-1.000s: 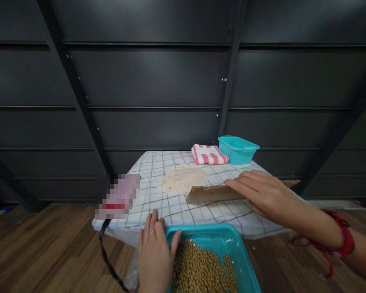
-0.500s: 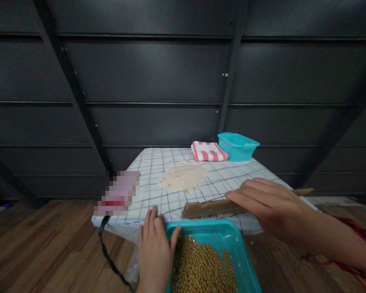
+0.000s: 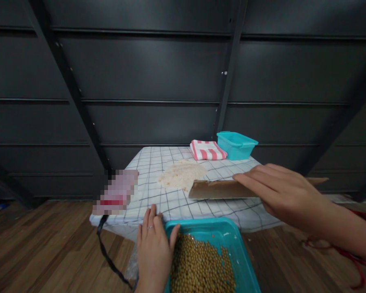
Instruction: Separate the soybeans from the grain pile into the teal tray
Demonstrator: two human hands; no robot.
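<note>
My right hand (image 3: 280, 191) is closed on a strip of brown cardboard (image 3: 222, 190), its thumb hidden behind. The strip stands on edge over the checked tablecloth (image 3: 177, 207), just right of a spread heap of pale grains (image 3: 183, 174) with a few beans at its near edge. At the table's front edge, my left hand (image 3: 155, 244) grips the left rim of a teal plastic basin (image 3: 244, 248), thumb over the rim and fingers outside. Many yellowish-brown soybeans (image 3: 201, 264) lie in the basin, which extends below the view.
At the back right of the table sit a folded pink-and-white striped towel (image 3: 208, 150) and another teal basin (image 3: 237, 146). A pixelated pinkish object (image 3: 118, 191) is at the left edge, with a black cord (image 3: 110, 260) hanging down. Dark panels (image 3: 152, 73) stand behind.
The cardboard has moved away from the basin, up the table and slightly right, with my right hand. Beans seen at the table edge are gone from there. My left hand keeps its place.
</note>
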